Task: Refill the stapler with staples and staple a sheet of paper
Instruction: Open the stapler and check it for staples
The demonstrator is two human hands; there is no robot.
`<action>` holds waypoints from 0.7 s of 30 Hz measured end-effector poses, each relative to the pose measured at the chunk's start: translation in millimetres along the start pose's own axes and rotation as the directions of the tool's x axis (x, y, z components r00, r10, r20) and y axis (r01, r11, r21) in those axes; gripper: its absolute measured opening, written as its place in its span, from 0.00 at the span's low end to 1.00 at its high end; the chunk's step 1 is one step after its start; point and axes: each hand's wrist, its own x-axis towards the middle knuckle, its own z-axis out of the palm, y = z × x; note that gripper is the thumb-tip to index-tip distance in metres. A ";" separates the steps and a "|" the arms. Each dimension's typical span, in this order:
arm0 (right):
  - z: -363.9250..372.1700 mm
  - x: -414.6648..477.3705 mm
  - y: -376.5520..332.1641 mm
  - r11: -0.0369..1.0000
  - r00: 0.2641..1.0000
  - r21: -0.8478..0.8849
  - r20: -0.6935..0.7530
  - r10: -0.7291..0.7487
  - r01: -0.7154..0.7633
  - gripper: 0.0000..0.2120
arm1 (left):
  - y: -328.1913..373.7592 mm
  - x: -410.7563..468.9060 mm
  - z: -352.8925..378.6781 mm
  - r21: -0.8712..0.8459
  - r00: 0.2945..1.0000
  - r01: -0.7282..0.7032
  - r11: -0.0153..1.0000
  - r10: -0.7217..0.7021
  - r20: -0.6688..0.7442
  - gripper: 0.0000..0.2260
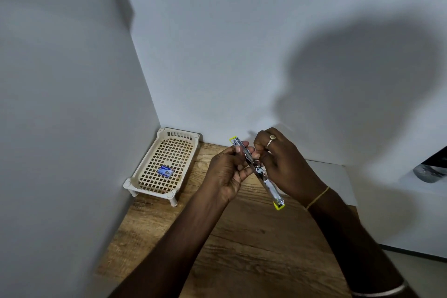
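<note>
A stapler (271,187) with yellow ends is swung fully open into one long metal strip, held above the wooden table (242,249). My left hand (226,174) grips it near the middle from the left. My right hand (283,162) pinches at the strip's upper half with thumb and fingertips; whether staples are between those fingers is hidden. A small blue staple box (166,171) lies in the cream plastic basket (150,164) at the back left. A white sheet of paper (338,176) lies on the table behind my right hand.
White walls close in the table at the left and the back. A dark grey object (430,172) shows at the right edge, beyond the paper. The basket stands on short legs in the corner.
</note>
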 end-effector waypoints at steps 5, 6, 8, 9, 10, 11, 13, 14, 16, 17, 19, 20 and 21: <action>-3.6 2.5 -1.2 0.999 0.999 0.048 -0.043 0.026 -0.024 0.09 | 14.7 2.6 2.1 -0.072 0.998 -0.059 0.996 0.059 -0.008 0.10; -4.3 2.9 -1.6 0.998 0.998 0.055 -0.048 0.039 -0.036 0.09 | 17.2 3.0 2.9 -0.093 0.998 -0.065 0.994 0.065 -0.001 0.10; -5.8 1.5 -0.8 0.996 0.997 0.067 -0.045 0.056 -0.052 0.08 | 22.7 5.1 3.2 -0.102 0.997 -0.074 0.992 0.074 -0.007 0.09; -6.3 -0.2 -0.3 0.995 0.997 0.077 -0.047 0.062 -0.058 0.07 | 25.0 6.7 3.2 -0.103 0.997 -0.083 0.991 0.082 -0.015 0.09; -6.5 -2.4 0.5 0.993 0.996 0.092 -0.054 0.074 -0.069 0.06 | 27.3 7.9 3.3 -0.109 0.996 -0.092 0.990 0.091 -0.018 0.09; -6.6 -4.8 1.7 0.990 0.993 0.111 -0.063 0.099 -0.091 0.05 | 29.4 8.3 3.8 -0.120 0.995 -0.100 0.988 0.099 -0.017 0.09; -6.9 -8.5 4.5 0.972 0.979 0.159 -0.088 0.186 -0.171 0.05 | 33.5 8.4 4.8 -0.139 0.993 -0.116 0.983 0.115 -0.013 0.08; -6.5 -10.2 5.7 0.960 0.968 0.185 -0.101 0.230 -0.209 0.05 | 35.3 8.3 4.8 -0.143 0.992 -0.124 0.982 0.124 -0.012 0.08; -4.9 -13.3 7.6 0.943 0.953 0.225 -0.123 0.276 -0.244 0.08 | 38.0 8.3 5.3 -0.138 0.990 -0.139 0.981 0.139 -0.010 0.08; -4.5 -14.2 7.1 0.942 0.951 0.232 -0.133 0.278 -0.242 0.09 | 38.7 8.4 5.8 -0.134 0.989 -0.145 0.980 0.145 -0.012 0.09; -5.0 -12.5 4.1 0.958 0.958 0.202 -0.158 0.239 -0.206 0.15 | 39.1 9.0 7.2 -0.127 0.989 -0.151 0.980 0.150 -0.016 0.09; -5.8 -10.1 2.2 0.972 0.967 0.160 -0.160 0.196 -0.171 0.19 | 38.6 8.8 8.1 -0.124 0.988 -0.152 0.981 0.151 -0.015 0.09; -6.3 -7.1 0.2 0.986 0.978 0.104 -0.148 0.146 -0.132 0.23 | 37.7 8.6 9.1 -0.120 0.989 -0.151 0.981 0.150 -0.013 0.09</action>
